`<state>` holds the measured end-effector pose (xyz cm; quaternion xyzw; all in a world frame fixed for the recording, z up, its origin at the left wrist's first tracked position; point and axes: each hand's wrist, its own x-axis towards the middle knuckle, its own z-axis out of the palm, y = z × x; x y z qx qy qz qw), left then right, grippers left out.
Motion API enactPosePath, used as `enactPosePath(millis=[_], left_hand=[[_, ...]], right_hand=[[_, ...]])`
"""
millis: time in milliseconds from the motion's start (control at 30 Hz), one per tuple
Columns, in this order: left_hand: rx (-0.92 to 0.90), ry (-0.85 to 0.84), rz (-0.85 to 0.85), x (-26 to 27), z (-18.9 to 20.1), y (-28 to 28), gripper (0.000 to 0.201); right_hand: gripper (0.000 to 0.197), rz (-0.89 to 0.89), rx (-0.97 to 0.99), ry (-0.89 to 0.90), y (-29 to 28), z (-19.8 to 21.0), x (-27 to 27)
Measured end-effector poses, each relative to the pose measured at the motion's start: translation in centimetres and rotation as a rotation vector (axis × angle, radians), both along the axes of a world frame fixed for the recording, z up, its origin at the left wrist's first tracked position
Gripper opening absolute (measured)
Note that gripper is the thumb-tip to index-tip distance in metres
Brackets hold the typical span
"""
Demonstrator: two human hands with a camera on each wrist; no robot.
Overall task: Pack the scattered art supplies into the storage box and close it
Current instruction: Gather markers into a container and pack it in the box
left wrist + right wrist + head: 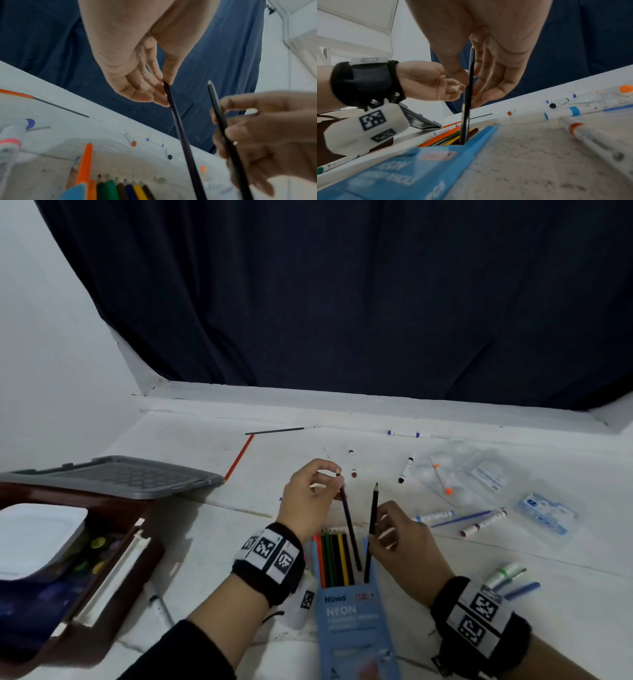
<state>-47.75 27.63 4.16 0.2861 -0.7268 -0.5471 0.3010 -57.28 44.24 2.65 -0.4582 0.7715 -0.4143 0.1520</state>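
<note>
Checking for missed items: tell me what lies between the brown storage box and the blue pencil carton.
In the head view, between the brown storage box and blue pencil carton lies a green-capped white marker on the white table.

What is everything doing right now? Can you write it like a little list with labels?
left hand: pinches the top of a dark purple pencil, its lower end in the pack
right hand: holds a black pencil, its lower end also in the pack
pencil pack: blue, open, lying on the white table, coloured pencils inside
storage box: brown, at the left, open
box lid: grey, lying behind the box
still scattered: markers and an orange pencil
</note>
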Motion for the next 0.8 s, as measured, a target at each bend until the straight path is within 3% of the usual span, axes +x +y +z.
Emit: enactPosePath(millis=[133,333,567,800], left_hand=[[-0.107,-0.264,-0.042,-2.0,-1.1,-1.1,0.002],[-0.317,-0.665,-0.222,-2.6,-2.7,-1.1,0.015],[-0.468,-0.79,-0.301,-1.6,-3.7,-0.2,0.018],[-0.692,-0.929,-0.449,1.0,-3.3,1.2,0.06]], right_hand=[[0.025,0.0,0.022,0.034,-0.2,-0.1,-0.2],[0.022,-0.005,-0.002,0.084,-0.4,-0.7,0.2],[0.021,-0.016,0.013,0.095,-0.6,-1.0,0.5],[0.02,-0.066,0.025,0.035,-1.5,-1.0,-0.2]])
